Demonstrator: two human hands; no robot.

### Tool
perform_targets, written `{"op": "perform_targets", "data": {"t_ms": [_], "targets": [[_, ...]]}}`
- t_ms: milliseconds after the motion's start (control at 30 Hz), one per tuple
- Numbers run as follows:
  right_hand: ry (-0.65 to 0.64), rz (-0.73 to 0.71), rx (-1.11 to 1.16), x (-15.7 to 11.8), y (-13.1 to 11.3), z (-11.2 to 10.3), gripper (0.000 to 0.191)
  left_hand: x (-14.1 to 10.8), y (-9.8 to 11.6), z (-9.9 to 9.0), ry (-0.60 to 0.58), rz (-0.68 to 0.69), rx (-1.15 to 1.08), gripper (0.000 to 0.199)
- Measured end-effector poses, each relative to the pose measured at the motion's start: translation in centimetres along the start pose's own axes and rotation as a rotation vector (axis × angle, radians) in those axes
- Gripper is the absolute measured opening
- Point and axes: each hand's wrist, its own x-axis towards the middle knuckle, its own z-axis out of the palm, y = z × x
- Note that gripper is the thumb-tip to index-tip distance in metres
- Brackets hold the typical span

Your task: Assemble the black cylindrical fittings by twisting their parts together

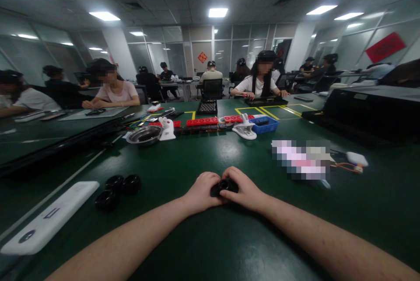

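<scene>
Both my hands meet over the green table around a small black round part (224,185) with a ring-shaped hole on top. My left hand (204,191) grips it from the left, fingers curled over its far side. From the right, my right hand (244,189) closes on the same part, thumb near its front edge. The palms and fingers hide much of its outline, so its exact kind cannot be made out. To the left, three glossy black round parts (114,183) lie grouped together on the table.
A white slab-shaped device (50,217) lies at the left. Farther back stand a metal bowl (144,136), two white clamp-like stands (245,129), red strips (202,121) and a blue bin (264,126). A large black case (367,112) is at the right. People sit across the table.
</scene>
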Motion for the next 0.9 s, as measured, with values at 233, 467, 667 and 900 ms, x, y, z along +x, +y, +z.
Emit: {"op": "perform_targets", "data": {"t_ms": [233,467,667,900], "targets": [[-0.028,-0.080,0.082,0.00,-0.24,-0.15,0.038,0.00,-0.04,0.02,-0.007,-0.019,-0.008,0.039],[-0.008,-0.041,-0.006,0.14,-0.34,-0.21,0.019,0.00,0.35,-0.27,-0.011,-0.012,-0.013,0.039],[-0.026,-0.096,0.077,-0.03,-0.11,-0.16,0.038,-0.02,0.11,-0.11,-0.010,-0.017,-0.012,0.040],[-0.021,-0.083,0.022,0.08,-0.35,-0.21,0.019,0.01,0.19,-0.15,-0.013,-0.016,-0.014,0.042]]}}
